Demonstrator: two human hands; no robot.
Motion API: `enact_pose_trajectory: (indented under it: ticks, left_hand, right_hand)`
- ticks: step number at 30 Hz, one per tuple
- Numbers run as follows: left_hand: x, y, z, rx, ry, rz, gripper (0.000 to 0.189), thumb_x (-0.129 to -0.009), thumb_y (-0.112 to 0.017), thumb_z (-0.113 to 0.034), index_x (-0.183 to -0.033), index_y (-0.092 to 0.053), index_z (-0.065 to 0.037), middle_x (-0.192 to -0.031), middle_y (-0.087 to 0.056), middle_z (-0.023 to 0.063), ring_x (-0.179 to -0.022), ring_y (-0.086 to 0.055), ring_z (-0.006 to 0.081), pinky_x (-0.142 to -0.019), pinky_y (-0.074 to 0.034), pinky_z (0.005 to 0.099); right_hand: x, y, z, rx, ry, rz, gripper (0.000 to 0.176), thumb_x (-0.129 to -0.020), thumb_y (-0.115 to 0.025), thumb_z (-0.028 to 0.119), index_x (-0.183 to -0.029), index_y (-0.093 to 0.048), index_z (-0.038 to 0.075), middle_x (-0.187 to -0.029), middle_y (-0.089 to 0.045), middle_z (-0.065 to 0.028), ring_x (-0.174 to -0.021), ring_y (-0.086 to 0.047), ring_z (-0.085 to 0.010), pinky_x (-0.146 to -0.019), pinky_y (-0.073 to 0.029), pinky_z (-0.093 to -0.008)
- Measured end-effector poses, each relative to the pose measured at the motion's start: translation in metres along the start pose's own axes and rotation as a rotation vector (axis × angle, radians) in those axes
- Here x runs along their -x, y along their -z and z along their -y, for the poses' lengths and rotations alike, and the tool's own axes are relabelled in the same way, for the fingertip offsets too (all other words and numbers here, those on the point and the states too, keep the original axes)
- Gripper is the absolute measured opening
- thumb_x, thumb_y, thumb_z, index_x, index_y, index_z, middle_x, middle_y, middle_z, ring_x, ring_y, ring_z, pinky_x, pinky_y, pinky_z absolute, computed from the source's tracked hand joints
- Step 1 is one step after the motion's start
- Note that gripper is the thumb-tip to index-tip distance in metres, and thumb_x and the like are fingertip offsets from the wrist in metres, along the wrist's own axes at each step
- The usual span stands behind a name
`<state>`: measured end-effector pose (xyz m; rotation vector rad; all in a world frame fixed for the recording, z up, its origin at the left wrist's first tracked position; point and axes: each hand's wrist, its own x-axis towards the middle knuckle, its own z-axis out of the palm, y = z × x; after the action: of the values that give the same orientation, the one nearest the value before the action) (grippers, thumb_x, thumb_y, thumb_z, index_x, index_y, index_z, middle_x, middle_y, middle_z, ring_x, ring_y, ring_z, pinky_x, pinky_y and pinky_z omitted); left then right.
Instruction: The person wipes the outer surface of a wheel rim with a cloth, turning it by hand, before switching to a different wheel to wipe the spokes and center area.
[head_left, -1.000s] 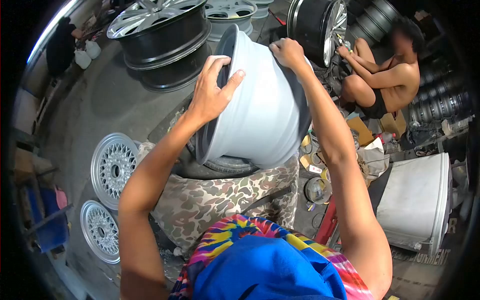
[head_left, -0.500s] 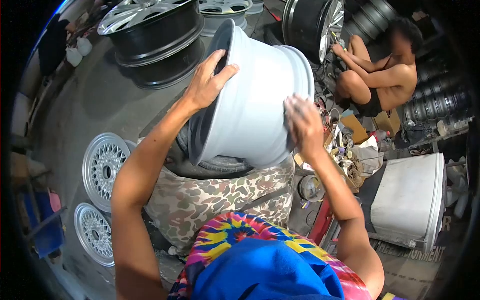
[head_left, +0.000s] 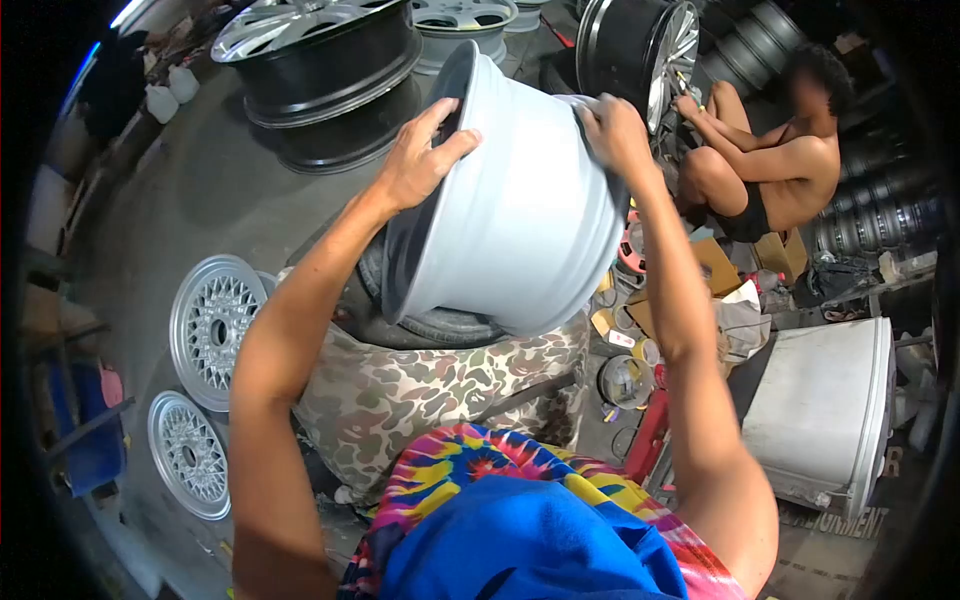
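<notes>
A light grey wheel rim stands on its side on a black tire, above a camouflage cloth. My left hand grips the rim's left edge, thumb on the outer face and fingers over the lip. At the upper right edge of the rim, my right hand touches the surface with its fingers bent. Whether anything lies under those fingers is hidden, and they are slightly blurred.
Black and silver wheels lie at the top. Two mesh wheel faces are at left. Another person sits at upper right beside a wheel. A white bucket, cardboard and tools lie at right.
My right hand has moved up along the rim, from its lower right side to its upper right edge. My left hand keeps its hold. The view has shifted slightly.
</notes>
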<state>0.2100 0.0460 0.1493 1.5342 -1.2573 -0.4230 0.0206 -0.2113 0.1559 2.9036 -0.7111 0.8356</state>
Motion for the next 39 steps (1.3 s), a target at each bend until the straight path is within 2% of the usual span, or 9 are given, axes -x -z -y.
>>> enact_pose_trajectory:
  ticks: [3,8,15,17,25,31,35,37,39]
  left_hand:
    - [0.004,-0.005,-0.005,0.058,-0.082,-0.033,0.057,-0.095,-0.058,-0.032,-0.131,-0.052,0.011,-0.113,-0.065,0.0181,-0.104,-0.058,0.021,-0.095,-0.044,0.0324]
    - [0.01,-0.009,-0.014,0.095,0.008,0.009,0.055,-0.094,-0.055,-0.028,-0.131,-0.049,0.013,-0.116,-0.062,0.021,-0.108,-0.056,0.0229,-0.097,-0.043,0.0339]
    - [0.011,-0.009,-0.02,0.106,-0.056,-0.03,0.048,-0.095,-0.052,-0.026,-0.128,-0.05,0.009,-0.108,-0.062,0.0208,-0.099,-0.056,0.0224,-0.09,-0.045,0.035]
    - [0.01,-0.007,-0.021,0.126,0.001,0.019,0.063,-0.094,-0.057,-0.033,-0.134,-0.045,0.015,-0.121,-0.062,0.0362,-0.114,-0.061,0.0404,-0.102,-0.043,0.0444]
    - [0.009,-0.001,-0.011,0.055,-0.031,-0.004,0.076,-0.092,-0.058,-0.038,-0.138,-0.039,0.02,-0.129,-0.056,0.0416,-0.126,-0.055,0.0457,-0.109,-0.038,0.0445]
    - [0.009,0.003,-0.022,0.054,0.02,0.068,0.071,-0.093,-0.059,-0.038,-0.136,-0.042,0.017,-0.122,-0.06,0.039,-0.117,-0.059,0.0428,-0.104,-0.042,0.0433]
    - [0.009,0.001,-0.024,0.02,0.005,0.021,0.067,-0.093,-0.061,-0.038,-0.132,-0.047,0.015,-0.117,-0.064,0.036,-0.11,-0.062,0.0389,-0.099,-0.044,0.043]
    - [0.007,0.002,-0.017,0.038,-0.005,0.013,0.064,-0.093,-0.062,-0.038,-0.131,-0.051,0.013,-0.118,-0.065,0.0338,-0.113,-0.063,0.0374,-0.101,-0.045,0.042]
    - [0.005,0.002,-0.021,-0.035,-0.007,-0.028,0.059,-0.093,-0.065,-0.037,-0.13,-0.055,0.009,-0.12,-0.065,0.0309,-0.115,-0.063,0.0358,-0.102,-0.046,0.0421]
  right_hand:
    - [0.111,0.049,0.063,0.041,-0.037,-0.262,0.021,-0.098,-0.062,0.016,-0.105,-0.076,0.002,-0.1,-0.073,-0.0192,-0.121,-0.059,-0.0421,-0.108,-0.04,-0.051]
    - [0.208,0.047,0.115,0.091,-0.161,-0.281,0.034,-0.092,-0.067,0.009,-0.125,-0.074,0.011,-0.128,-0.071,-0.0051,-0.136,-0.051,-0.0363,-0.112,-0.037,-0.047]
    - [0.033,0.04,0.016,-0.058,-0.192,0.041,0.029,-0.1,-0.059,0.026,-0.111,-0.077,0.007,-0.107,-0.074,-0.0205,-0.115,-0.065,-0.0384,-0.102,-0.049,-0.0443]
    - [-0.031,-0.003,-0.03,-0.124,-0.241,0.29,0.028,-0.098,-0.06,0.028,-0.108,-0.079,0.011,-0.106,-0.073,-0.0223,-0.109,-0.069,-0.0356,-0.097,-0.052,-0.0416]
    - [-0.116,-0.106,-0.098,-0.387,0.07,0.645,0.03,-0.102,-0.055,0.028,-0.118,-0.077,0.015,-0.112,-0.076,-0.0165,-0.099,-0.073,-0.0266,-0.092,-0.054,-0.0338]
    - [-0.009,0.027,-0.015,-0.123,-0.169,0.23,0.028,-0.097,-0.063,0.029,-0.103,-0.078,0.006,-0.089,-0.068,-0.0288,-0.085,-0.07,-0.0442,-0.076,-0.054,-0.0493]
    - [0.111,0.086,0.056,-0.208,-0.023,-0.083,0.018,-0.096,-0.063,0.014,-0.1,-0.075,0.001,-0.094,-0.072,-0.0221,-0.094,-0.065,-0.0438,-0.102,-0.047,-0.0496]
    - [0.161,0.109,0.084,-0.195,-0.194,0.154,0.027,-0.099,-0.06,0.013,-0.12,-0.074,0.007,-0.108,-0.075,-0.0183,-0.116,-0.064,-0.0429,-0.102,-0.049,-0.0443]
    - [0.195,0.121,0.093,-0.465,-0.307,0.297,0.024,-0.098,-0.062,0.015,-0.114,-0.076,0.003,-0.109,-0.074,-0.0218,-0.126,-0.06,-0.0389,-0.108,-0.044,-0.0466]
